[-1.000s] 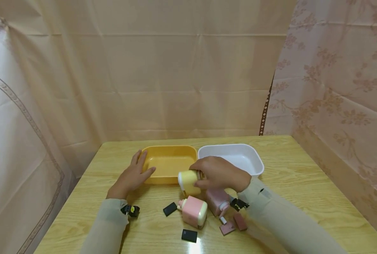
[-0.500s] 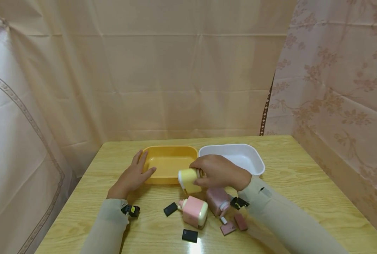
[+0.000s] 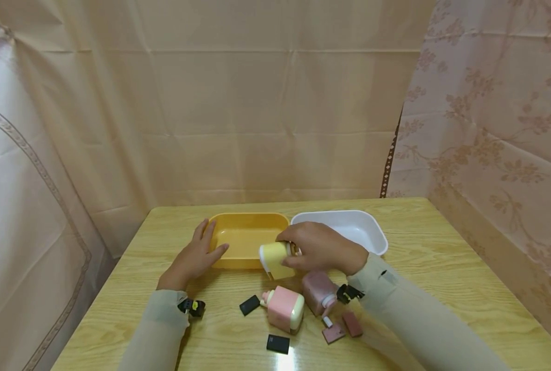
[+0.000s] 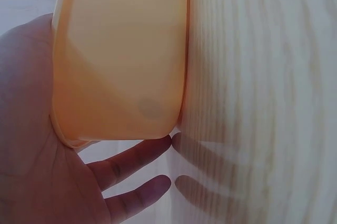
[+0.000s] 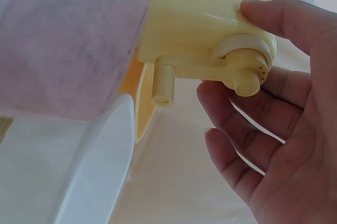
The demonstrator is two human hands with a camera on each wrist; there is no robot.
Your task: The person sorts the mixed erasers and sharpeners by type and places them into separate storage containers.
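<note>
My left hand (image 3: 189, 260) rests against the left end of an orange-yellow plastic tub (image 3: 249, 262), fingers fairly straight. In the left wrist view that tub (image 4: 121, 66) lies against the palm. A yellow pump bottle (image 3: 275, 257) is tilted above the table by the tub's front right corner; my right hand (image 3: 321, 247) grips it near its pump end. The right wrist view shows its spout and pump head, with the thumb on the bottle (image 5: 195, 23). Below lie a pink-and-cream pump bottle (image 3: 284, 309) and a mauve pump bottle (image 3: 319, 291), both on their sides.
A white tub (image 3: 363, 234) stands right of the orange-yellow one, partly behind my right hand. Two small black blocks (image 3: 249, 305) lie near the pink-and-cream bottle. A pink block (image 3: 333, 333) and a dark red block (image 3: 352, 324) lie near my right forearm.
My right hand has risen slightly, lifting the yellow pump bottle a little higher off the table. My left hand stays at the tub.
</note>
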